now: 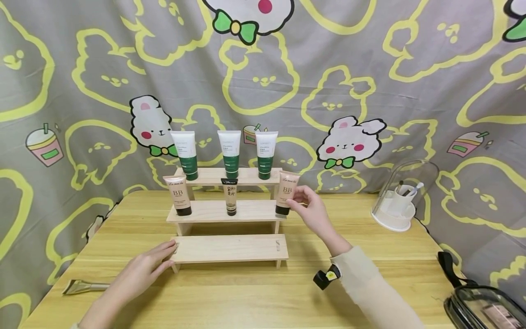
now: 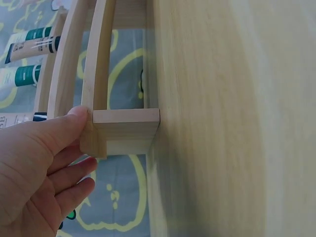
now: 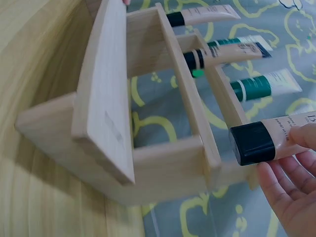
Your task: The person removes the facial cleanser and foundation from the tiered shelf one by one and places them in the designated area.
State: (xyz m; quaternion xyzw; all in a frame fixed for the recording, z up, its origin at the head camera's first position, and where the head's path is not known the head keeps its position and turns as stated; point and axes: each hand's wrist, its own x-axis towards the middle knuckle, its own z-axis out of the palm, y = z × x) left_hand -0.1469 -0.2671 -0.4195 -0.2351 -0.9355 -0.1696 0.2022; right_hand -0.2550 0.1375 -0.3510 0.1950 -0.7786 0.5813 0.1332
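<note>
My right hand (image 1: 311, 210) holds a beige BB cream tube (image 1: 287, 192) between thumb and fingers, black cap down, at the right end of the middle tier. Whether the cap touches the board cannot be told. My left hand (image 1: 144, 269) grips the left end of the lowest tier of a wooden step stand (image 1: 230, 249), its thumb (image 2: 74, 118) against the board. Along the middle tier stand another BB cream tube (image 1: 178, 196) at left and a slimmer beige tube (image 1: 230, 198) at centre. Three white-and-green tubes (image 1: 228, 153) stand on the top tier.
A flat brush (image 1: 82, 287) lies left of my left forearm. At the right are a clear-domed white brush holder (image 1: 394, 208) and a transparent black-edged bag (image 1: 485, 306). A patterned curtain (image 1: 263, 82) hangs behind the wooden table (image 1: 230, 301).
</note>
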